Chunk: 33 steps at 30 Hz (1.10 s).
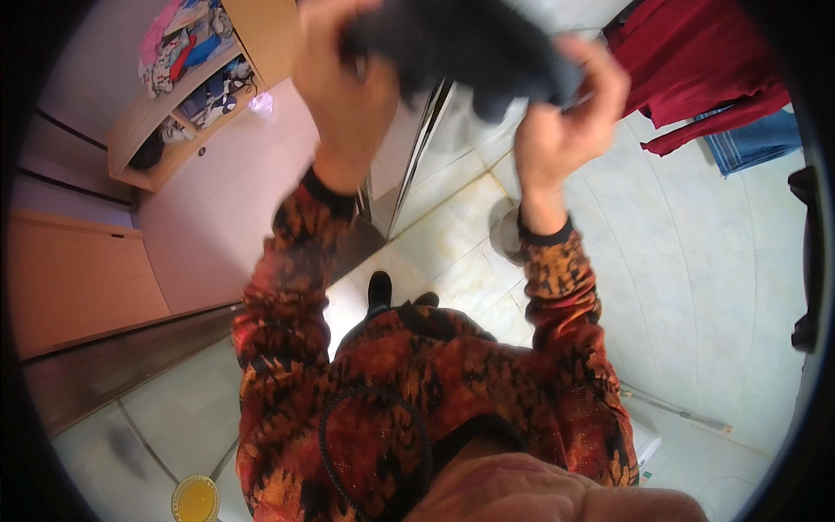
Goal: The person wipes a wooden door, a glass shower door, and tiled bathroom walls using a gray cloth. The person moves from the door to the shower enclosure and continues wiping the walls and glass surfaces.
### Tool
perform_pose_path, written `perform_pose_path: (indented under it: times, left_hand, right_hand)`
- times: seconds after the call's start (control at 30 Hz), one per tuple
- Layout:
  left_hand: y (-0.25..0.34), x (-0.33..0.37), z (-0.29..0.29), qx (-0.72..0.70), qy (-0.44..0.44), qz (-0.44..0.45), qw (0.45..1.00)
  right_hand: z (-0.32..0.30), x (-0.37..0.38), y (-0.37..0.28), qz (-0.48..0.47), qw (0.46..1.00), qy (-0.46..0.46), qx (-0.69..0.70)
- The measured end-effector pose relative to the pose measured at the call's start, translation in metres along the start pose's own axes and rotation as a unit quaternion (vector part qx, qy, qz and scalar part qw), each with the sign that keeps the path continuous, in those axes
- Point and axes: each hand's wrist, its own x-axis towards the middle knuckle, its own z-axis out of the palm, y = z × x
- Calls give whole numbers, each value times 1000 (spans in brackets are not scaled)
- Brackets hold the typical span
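Observation:
High in the view, both arms are raised, holding up a dark blue-black cloth item. It is blurred by motion and partly cut off by the top edge, so I cannot tell what kind of garment it is. My left hand is closed on its left end, the fingers partly hidden by the cloth. At the right end, my right hand grips it between thumb and curled fingers. The cloth stretches between the two hands, well above the floor.
Open wooden shelves with piled clothes stand at the far left, beyond a doorway. On the right wall hang a maroon garment and blue jeans. A round grey object lies behind my right wrist. A yellow-topped round object is at lower left.

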Motion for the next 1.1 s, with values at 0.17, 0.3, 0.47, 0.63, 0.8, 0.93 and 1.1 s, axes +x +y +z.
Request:
perform_pose_path:
  times: [0.17, 0.3, 0.47, 0.63, 0.8, 0.93, 1.1]
  left_hand:
    - [21, 55, 25, 58, 64, 151, 985]
    - [-15, -40, 12, 11, 58, 88, 994]
    - [-52, -216, -14, 93, -17, -261, 961]
    - [-60, -255, -24, 118, -65, -358, 924]
    - [-42, -128, -9, 26, 35, -238, 970]
    - [-17, -25, 13, -26, 94, -41, 994]
    - [-7, -44, 19, -35, 90, 15, 995]
  right_hand:
    - [6, 45, -10, -173, 982, -62, 44]
    - [5, -45, 2, -53, 988, -143, -17]
    - [-2, -181, 23, 151, 956, -252, -16]
    - [-8, -218, 23, 203, 914, -347, -44]
    - [-8, -114, 3, 131, 967, -220, -1]
    - [3, -18, -4, -18, 998, -58, 27]
    - [17, -40, 10, -86, 995, -50, -13]
